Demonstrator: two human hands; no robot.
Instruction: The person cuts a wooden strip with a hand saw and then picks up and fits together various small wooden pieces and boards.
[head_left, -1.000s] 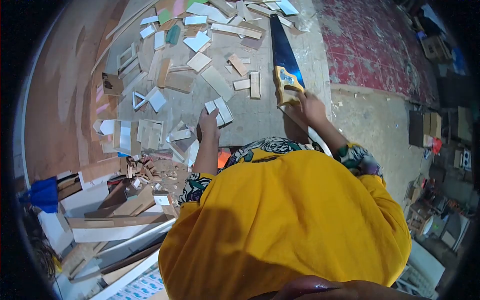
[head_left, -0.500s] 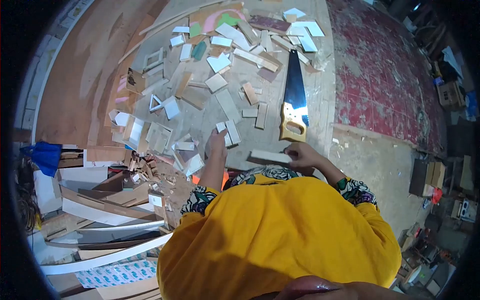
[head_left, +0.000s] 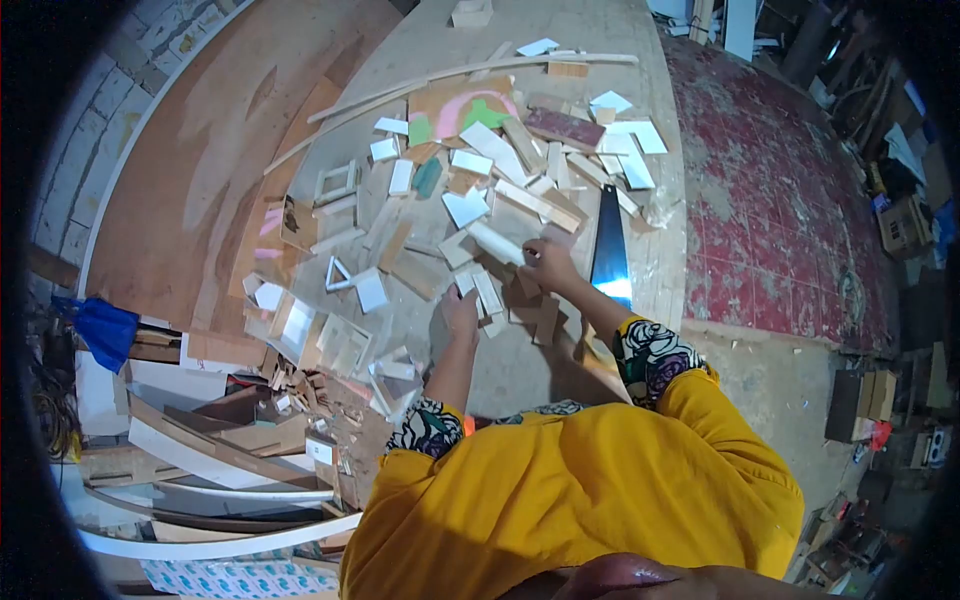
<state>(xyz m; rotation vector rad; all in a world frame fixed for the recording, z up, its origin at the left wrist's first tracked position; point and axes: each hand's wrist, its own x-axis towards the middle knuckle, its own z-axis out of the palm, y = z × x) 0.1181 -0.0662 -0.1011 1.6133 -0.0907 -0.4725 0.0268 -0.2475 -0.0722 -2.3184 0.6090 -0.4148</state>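
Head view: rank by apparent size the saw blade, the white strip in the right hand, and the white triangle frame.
1. saw blade, longest, though partly hidden by the arm.
2. white strip, held by the right hand.
3. white triangle frame, close to the strip; unsure.

Bright, fisheye-warped, perhaps slightly blurred.

Worn red-patterned floor [head_left: 790,190] running along rt side, bare grey concrete [head_left: 770,380] nearer. Tiled wall [head_left: 60,170] curving at left. Boxes & clutter [head_left: 870,390] sitting far rt. Dim light, brightest over the wooden bench [head_left: 560,30].
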